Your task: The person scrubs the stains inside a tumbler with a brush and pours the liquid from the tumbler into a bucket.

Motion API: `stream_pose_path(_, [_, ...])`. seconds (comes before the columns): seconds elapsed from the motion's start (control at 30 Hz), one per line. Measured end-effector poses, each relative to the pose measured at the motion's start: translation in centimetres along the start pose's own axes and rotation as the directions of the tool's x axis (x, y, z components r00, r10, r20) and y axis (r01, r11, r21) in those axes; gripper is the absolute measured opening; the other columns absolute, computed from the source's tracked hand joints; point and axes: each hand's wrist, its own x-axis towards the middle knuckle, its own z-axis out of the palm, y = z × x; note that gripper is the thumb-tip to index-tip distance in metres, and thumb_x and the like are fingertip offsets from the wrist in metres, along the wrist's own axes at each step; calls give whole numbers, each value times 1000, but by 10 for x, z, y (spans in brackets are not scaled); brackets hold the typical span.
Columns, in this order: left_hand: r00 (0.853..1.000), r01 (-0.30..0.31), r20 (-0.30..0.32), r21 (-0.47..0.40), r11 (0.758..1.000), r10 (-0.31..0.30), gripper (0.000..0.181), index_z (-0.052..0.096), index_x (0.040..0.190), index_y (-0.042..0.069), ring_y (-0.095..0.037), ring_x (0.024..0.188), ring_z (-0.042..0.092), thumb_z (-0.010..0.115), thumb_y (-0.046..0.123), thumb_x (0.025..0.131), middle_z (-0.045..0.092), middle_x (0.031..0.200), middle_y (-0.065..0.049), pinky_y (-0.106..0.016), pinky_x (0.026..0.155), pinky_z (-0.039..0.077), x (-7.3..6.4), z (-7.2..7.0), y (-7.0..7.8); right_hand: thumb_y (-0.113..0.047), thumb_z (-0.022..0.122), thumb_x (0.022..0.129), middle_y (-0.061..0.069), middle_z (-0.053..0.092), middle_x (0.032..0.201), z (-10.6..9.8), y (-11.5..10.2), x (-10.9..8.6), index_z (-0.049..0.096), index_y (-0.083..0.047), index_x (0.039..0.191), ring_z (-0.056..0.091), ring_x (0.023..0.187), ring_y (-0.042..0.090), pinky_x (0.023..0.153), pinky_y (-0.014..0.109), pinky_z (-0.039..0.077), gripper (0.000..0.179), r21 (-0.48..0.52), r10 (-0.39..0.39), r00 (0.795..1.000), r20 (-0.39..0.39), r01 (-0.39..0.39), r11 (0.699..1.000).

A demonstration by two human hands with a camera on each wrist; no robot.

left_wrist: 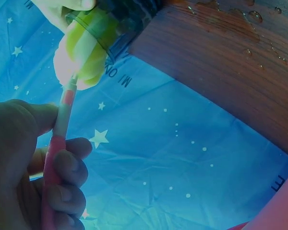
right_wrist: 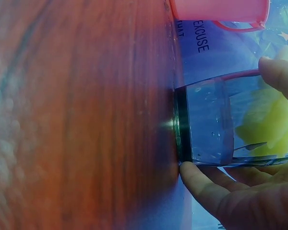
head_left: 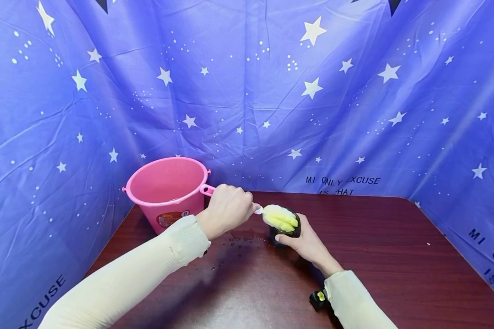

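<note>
My left hand (head_left: 232,205) grips the pink and white handle (left_wrist: 61,120) of a sponge bottle brush, its fingers curled round it. The brush's yellow and white sponge head (head_left: 279,217) sits partly inside a clear, dark-tinted glass (right_wrist: 209,124), with part of it out above the rim. Around the side of the glass, my right hand (head_left: 308,240) holds it with thumb and fingers. The right wrist view shows the glass's thick base against the wooden table (head_left: 378,256), and the lower part of the sponge through its wall.
A pink bucket (head_left: 150,210) stands on the table's left side, close to my left hand and the brush's handle end. Water drops (head_left: 236,242) lie on the table between bucket and glass. A blue star-patterned cloth (head_left: 247,91) hangs behind and along both sides.
</note>
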Motion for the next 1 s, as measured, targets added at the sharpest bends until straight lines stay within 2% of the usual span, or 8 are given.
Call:
stream_pose_path(0.4, [997, -2, -76, -29, 1000, 0, 43, 59, 56, 17, -22, 41, 51, 60, 45, 88, 52, 47, 0, -36, 38, 37, -6, 3, -3, -26, 82, 75, 13, 47, 130, 0, 1, 0, 34, -5, 136, 48, 115, 25, 100, 43, 34, 81, 7, -3, 1000, -9, 3, 1000])
stream_pose_path(1.0, [994, 20, -107, -61, 998, -27, 44, 55, 55, 16, -23, 41, 52, 61, 44, 89, 51, 47, -1, -37, 38, 37, -15, 5, -3, -27, 82, 75, 13, 47, 131, 1, 1, 0, 34, -5, 136, 48, 116, 25, 100, 42, 34, 81, 5, 8, 1000, -7, -8, 1000])
